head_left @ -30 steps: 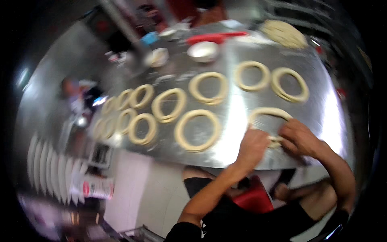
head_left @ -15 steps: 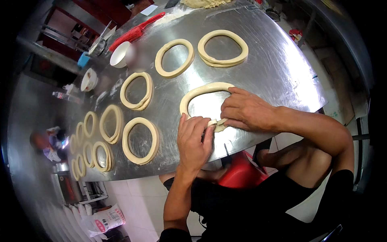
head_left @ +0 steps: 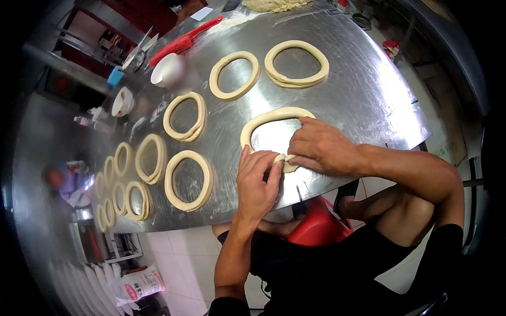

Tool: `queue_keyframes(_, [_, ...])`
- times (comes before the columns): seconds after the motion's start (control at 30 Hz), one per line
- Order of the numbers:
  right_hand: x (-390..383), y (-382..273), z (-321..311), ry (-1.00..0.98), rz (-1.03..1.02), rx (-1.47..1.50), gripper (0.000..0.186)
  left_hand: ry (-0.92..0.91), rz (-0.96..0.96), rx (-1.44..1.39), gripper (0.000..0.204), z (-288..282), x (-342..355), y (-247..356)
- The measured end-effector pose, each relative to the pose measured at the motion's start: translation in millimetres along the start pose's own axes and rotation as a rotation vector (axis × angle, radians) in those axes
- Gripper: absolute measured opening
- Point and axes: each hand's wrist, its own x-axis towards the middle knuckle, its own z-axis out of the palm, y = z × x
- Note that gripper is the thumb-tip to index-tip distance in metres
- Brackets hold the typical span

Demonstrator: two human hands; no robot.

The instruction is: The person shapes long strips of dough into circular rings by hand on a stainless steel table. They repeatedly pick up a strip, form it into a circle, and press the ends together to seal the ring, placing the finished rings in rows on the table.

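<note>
A loop of pale dough (head_left: 271, 116) lies on the steel table (head_left: 363, 100) in front of me. At its near side the two dough ends meet. My left hand (head_left: 256, 181) pinches one end between thumb and fingers. Its partner, my right hand (head_left: 325, 147), grips the other end from the right, thumb low and fingers curled over the dough. A flap of dough (head_left: 290, 167) shows below the join. My fingers hide part of the ring's right and near sides. Beyond it lie two finished-looking dough rings (head_left: 297, 82), and more rings (head_left: 205, 197) stand to the left.
White bowls (head_left: 122, 102), a red brush-like tool (head_left: 182, 43) and a dough mass (head_left: 274, 5) are toward the back. A red stool (head_left: 319, 224) stands under the near edge. Sacks (head_left: 138, 286) lie at lower left, with another person (head_left: 76, 184) at far left.
The two dough ends, with a small gap between them before, are now pressed against each other. Both hands stay nearly in place. The view has shifted slightly.
</note>
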Motion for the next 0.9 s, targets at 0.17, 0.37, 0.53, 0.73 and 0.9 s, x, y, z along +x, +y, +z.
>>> queue_keyframes(0.17, [-2,-2,1,0.023,-0.01,-0.032,0.02,-0.027,0.064,0.013,0.014,3,6,4])
queue_keyframes(0.37, [8,-8,5,-0.036,0.053,-0.1,0.023,-0.005,0.112,-0.023,0.019,2,-1,-17])
queue_keyframes(0.53, [3,-18,-8,-0.051,0.124,-0.132,0.044,0.042,0.134,-0.046,0.036,10,-1,-6])
queue_keyframes(0.73, [19,-34,-13,-0.167,0.039,-0.132,0.03,0.08,0.072,-0.104,0.038,6,-13,-5])
queue_keyframes(0.9, [7,-13,-5,-0.217,0.045,-0.154,0.033,0.087,0.126,-0.076,0.038,20,-14,-17])
